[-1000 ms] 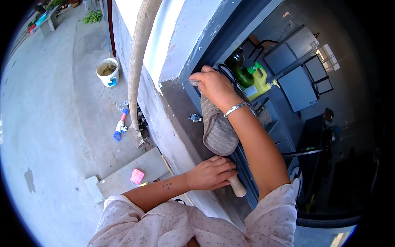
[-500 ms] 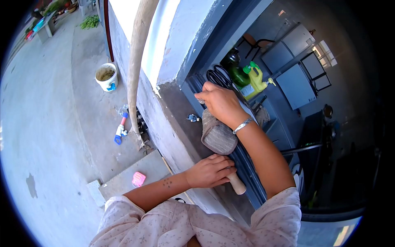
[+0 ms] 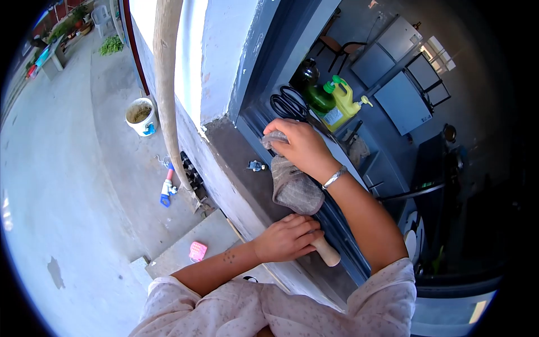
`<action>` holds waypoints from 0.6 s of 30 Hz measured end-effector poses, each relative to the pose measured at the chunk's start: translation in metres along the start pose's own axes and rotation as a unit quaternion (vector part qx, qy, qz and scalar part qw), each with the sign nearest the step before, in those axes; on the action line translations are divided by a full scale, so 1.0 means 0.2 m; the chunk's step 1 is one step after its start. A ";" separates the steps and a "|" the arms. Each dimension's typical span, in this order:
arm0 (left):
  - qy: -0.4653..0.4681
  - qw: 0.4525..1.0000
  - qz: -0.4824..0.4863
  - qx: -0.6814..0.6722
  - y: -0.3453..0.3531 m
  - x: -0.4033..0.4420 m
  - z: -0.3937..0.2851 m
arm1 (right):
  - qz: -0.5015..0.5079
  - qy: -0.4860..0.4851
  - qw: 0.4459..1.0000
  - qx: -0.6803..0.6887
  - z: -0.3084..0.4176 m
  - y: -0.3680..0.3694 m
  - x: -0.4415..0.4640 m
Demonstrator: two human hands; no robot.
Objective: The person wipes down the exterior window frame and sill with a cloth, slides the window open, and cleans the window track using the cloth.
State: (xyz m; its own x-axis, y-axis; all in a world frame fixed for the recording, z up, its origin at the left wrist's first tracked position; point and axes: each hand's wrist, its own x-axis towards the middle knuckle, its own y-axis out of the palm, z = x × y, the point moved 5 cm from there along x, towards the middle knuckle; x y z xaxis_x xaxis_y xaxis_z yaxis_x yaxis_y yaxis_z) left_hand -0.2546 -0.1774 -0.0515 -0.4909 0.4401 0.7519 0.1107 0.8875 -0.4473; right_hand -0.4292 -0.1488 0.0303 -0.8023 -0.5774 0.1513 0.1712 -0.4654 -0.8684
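Observation:
My left hand (image 3: 287,238) is wrapped round a pale wooden handle (image 3: 327,251), whose rounded end sticks out toward the lower right. Just above it on the window ledge, a grey-brown striped cloth (image 3: 297,190) bulges in a rounded shape; what is inside or under it is hidden. My right hand (image 3: 300,145), with a silver bracelet at the wrist, pinches the upper end of this cloth between thumb and fingers. Left of the cloth lies a small blue toy figure (image 3: 256,165) on the ledge.
Beyond my right hand stand a black coiled cable (image 3: 289,103), a green bottle (image 3: 321,98) and a yellow pump jug (image 3: 343,106). A wooden pole (image 3: 165,84) leans outside the wall. On the ground are a white bucket (image 3: 141,117), a toy saw (image 3: 168,188) and a pink toy (image 3: 197,251).
My right hand has pulled the upper end of the cloth, and more of it shows at the fingertips. My left hand keeps its hold. The view has shifted slightly.

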 end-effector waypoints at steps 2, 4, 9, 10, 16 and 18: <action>-0.003 1.000 0.002 -0.002 0.00 0.00 0.00 | -0.028 -0.001 1.000 0.002 0.00 0.01 0.07; -0.004 1.000 0.001 0.004 0.00 0.00 0.00 | -0.054 -0.003 0.999 0.005 0.00 0.05 0.14; -0.004 1.000 0.002 0.003 -0.01 0.01 0.00 | -0.141 -0.012 0.990 -0.021 0.03 0.09 0.27; -0.005 1.000 0.002 0.004 -0.01 0.01 0.00 | -0.158 -0.019 0.987 -0.024 0.04 0.09 0.28; -0.003 1.000 0.001 0.009 0.00 -0.01 0.00 | -0.139 -0.034 0.986 -0.089 0.08 0.15 0.33; -0.004 1.000 -0.002 0.006 0.00 -0.01 0.00 | -0.132 -0.055 0.984 -0.109 0.06 0.15 0.32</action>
State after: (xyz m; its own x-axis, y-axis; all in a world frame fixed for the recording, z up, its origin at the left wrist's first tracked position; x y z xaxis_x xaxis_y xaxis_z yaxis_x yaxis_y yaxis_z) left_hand -0.2538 -0.1783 -0.0529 -0.4977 0.4363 0.7496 0.0991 0.8872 -0.4506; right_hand -0.4686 -0.2081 0.0195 -0.7335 -0.5300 0.4255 -0.1723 -0.4605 -0.8708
